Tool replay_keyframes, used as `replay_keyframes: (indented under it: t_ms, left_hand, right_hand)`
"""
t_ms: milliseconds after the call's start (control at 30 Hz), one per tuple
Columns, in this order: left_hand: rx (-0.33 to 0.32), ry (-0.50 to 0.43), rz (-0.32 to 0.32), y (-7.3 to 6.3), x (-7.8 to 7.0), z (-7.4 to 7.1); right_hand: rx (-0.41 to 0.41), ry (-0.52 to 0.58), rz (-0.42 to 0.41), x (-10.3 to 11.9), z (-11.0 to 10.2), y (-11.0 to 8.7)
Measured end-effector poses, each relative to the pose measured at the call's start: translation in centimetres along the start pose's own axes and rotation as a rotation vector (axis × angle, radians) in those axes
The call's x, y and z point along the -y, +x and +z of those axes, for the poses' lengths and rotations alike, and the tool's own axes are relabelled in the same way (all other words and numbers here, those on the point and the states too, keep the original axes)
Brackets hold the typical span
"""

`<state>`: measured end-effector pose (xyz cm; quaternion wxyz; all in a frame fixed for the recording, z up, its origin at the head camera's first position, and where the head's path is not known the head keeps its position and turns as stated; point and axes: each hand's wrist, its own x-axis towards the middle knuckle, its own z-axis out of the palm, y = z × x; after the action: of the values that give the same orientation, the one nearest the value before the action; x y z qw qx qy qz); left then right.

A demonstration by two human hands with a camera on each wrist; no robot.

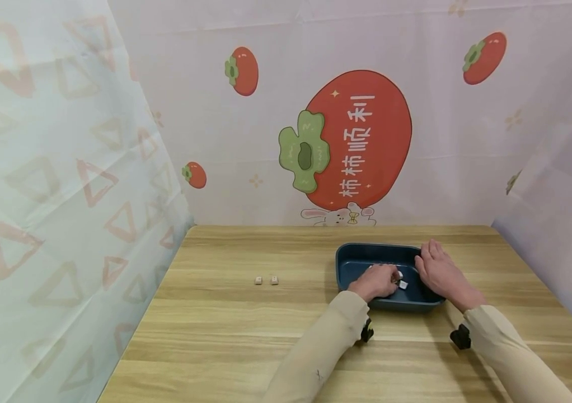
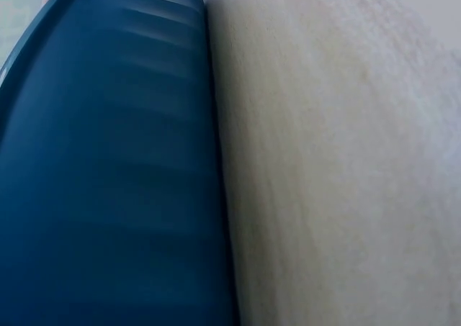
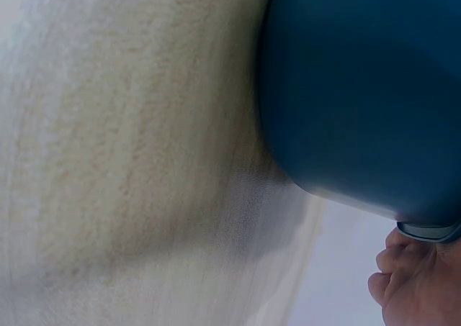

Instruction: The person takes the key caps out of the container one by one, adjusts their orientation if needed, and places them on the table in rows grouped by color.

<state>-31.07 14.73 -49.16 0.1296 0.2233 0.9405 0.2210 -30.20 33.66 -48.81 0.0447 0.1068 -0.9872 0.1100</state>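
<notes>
A dark blue tray (image 1: 348, 263) lies on the right part of the table, with several small white keycaps (image 1: 403, 285) inside. My left hand (image 1: 378, 281) reaches over its near wall with the fingers bent down among the keycaps. Its fingertips are partly hidden, so I cannot tell whether a keycap is between them. My right hand (image 1: 441, 274) grips the tray's right rim, thumb on the inner side; in the right wrist view, bent fingers (image 3: 392, 265) show by the rim. The left wrist view shows only the tray's outer wall (image 2: 144, 168) and the tabletop.
Two light keycaps (image 1: 266, 280) sit side by side on the wooden table (image 1: 215, 336), left of the tray. Behind the table hangs a pale cloth (image 1: 245, 129) printed with red persimmons, and more cloth (image 1: 64, 196) covers both sides.
</notes>
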Motion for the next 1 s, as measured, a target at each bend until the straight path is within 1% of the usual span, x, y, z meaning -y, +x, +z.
replay_keyframes:
  t_ms: [200, 333, 433, 567, 700, 1000]
  left_hand:
    - [-0.004, -0.001, -0.019, -0.05, 0.05, -0.01]
    - [0.002, 0.001, -0.058, -0.02, 0.01, 0.02]
    - [0.003, 0.010, -0.070, -0.07, 0.02, 0.01]
    - [0.001, 0.021, -0.061, -0.13, 0.12, -0.08]
    - [0.007, 0.026, -0.067, -0.22, 0.08, -0.17]
    - [-0.002, 0.064, -0.045, -0.23, 0.04, 0.01]
  right_hand:
    - [-0.012, -0.010, -0.007, 0.09, 0.11, 0.04]
    - [-0.018, -0.016, -0.010, 0.01, 0.20, 0.07]
    - [-0.017, -0.015, -0.011, -0.05, 0.23, 0.04]
    - [-0.029, -0.023, -0.018, -0.02, 0.24, 0.01]
    - [-0.042, -0.029, -0.024, 0.11, 0.20, -0.01]
    - [-0.033, -0.034, -0.020, 0.27, -0.01, -0.07]
